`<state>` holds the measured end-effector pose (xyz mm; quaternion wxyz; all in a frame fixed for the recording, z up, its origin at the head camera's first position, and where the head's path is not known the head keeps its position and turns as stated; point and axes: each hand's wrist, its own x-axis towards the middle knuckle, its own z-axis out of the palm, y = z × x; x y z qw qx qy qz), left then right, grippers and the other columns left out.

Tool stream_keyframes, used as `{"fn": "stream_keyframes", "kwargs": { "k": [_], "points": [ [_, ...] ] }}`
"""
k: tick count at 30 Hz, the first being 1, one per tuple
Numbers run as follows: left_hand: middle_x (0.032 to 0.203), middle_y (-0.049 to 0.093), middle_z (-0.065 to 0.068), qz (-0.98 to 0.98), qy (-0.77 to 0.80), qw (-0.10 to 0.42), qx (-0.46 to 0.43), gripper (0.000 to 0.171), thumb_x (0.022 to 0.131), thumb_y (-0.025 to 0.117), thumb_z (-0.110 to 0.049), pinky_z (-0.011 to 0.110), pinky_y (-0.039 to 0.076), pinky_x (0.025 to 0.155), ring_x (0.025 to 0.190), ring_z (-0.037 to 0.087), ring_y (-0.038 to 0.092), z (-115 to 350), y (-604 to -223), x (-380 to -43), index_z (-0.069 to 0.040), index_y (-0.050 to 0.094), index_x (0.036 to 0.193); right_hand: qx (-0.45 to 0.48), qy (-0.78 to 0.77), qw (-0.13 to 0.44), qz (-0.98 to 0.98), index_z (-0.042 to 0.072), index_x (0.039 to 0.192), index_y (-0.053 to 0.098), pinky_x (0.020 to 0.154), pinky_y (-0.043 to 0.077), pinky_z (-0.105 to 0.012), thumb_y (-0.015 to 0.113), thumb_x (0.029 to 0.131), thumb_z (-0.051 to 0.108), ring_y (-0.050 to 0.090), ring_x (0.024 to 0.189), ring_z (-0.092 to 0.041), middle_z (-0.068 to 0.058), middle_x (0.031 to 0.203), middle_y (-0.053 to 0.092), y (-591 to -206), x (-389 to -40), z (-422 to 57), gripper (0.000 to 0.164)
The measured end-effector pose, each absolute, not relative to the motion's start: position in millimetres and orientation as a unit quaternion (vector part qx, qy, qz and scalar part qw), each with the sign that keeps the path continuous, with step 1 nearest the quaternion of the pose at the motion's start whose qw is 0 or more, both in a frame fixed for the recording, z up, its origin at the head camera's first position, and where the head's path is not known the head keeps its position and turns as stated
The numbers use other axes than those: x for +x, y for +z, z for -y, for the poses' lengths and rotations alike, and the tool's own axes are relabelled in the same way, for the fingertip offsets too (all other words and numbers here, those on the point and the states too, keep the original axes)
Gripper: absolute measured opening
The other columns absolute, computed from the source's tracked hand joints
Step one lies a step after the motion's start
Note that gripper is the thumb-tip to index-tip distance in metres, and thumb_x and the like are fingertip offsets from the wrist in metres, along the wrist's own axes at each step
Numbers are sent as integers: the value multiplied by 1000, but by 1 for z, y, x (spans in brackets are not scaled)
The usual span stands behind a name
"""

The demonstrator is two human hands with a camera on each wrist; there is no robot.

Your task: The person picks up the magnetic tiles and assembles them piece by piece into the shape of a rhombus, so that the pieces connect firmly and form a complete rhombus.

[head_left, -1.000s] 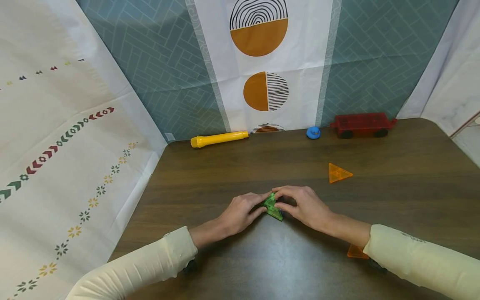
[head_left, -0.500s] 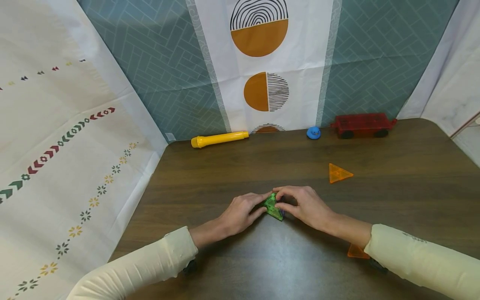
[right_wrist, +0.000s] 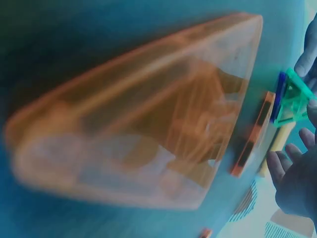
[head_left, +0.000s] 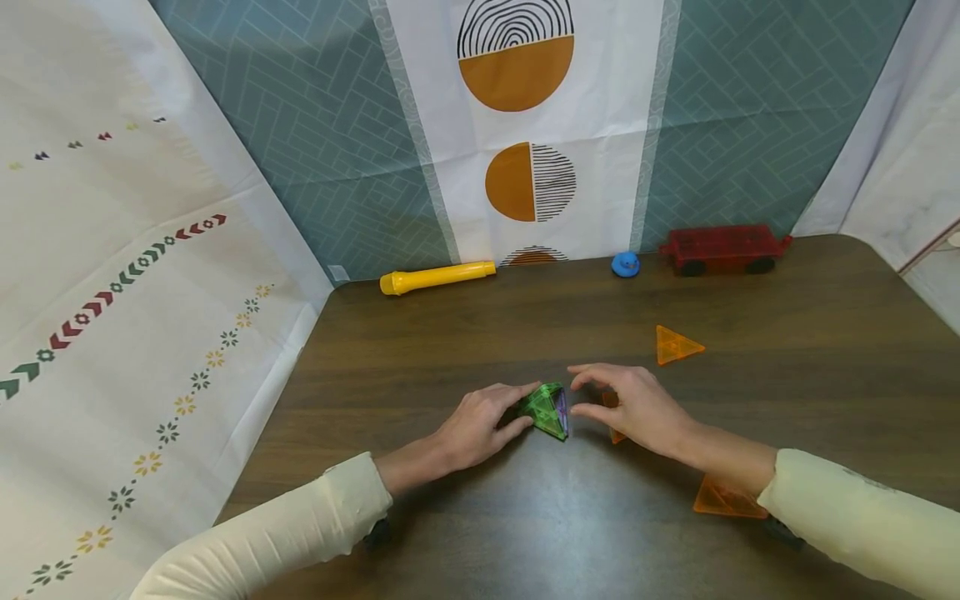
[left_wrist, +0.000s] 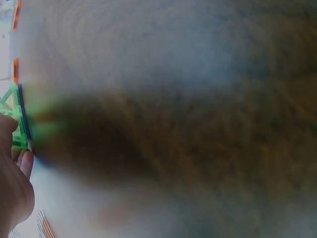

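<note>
My left hand [head_left: 480, 425] pinches a green translucent triangular magnetic tile piece [head_left: 545, 410] between thumb and index finger at mid-table. A purple tile [head_left: 562, 412] leans along its right side. In the left wrist view, the green piece [left_wrist: 20, 121] and purple edge [left_wrist: 24, 111] show by the fingertips. My right hand [head_left: 641, 412] hovers just right of them, fingers loosely curved and holding nothing. Partly hidden beneath it is an orange triangular tile [head_left: 617, 437]. The right wrist view shows that orange tile [right_wrist: 253, 134] beside the purple one [right_wrist: 279, 96].
Another orange triangular tile [head_left: 723, 500] lies by the right sleeve, large in the right wrist view. One more orange triangle [head_left: 677, 345] lies farther back. Along the rear edge are a yellow toy microphone [head_left: 438, 277], a small blue toy [head_left: 626, 264] and a red wheeled base [head_left: 723, 250].
My right hand has let go of the green and purple tiles and moved right, uncovering the purple one and part of an orange tile. The left hand stays in place.
</note>
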<state>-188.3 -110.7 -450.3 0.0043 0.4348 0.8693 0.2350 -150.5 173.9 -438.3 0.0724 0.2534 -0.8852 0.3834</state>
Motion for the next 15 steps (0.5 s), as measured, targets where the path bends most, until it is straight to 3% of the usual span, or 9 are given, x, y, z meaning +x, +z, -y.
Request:
{"fn": "stream_keyframes", "kwargs": {
  "k": [7,15],
  "points": [
    [149,62,7,-871,251,-12,423,60,103,75,-24,39,53,107,131,19,63,114,-439,-194,-7,53,156,238,376,66,893,6,137,68,104,51,-62,87,91,21,62,132,-40,-14,150,62,-432,-153,-200,52],
    [167,43,6,-863,271,-37,426,77,102,76,-31,40,39,121,150,19,44,108,-411,-199,-7,37,165,193,345,14,919,0,162,39,111,41,-69,87,90,37,43,146,-50,-24,166,38,-426,-153,-235,94]
  ]
}}
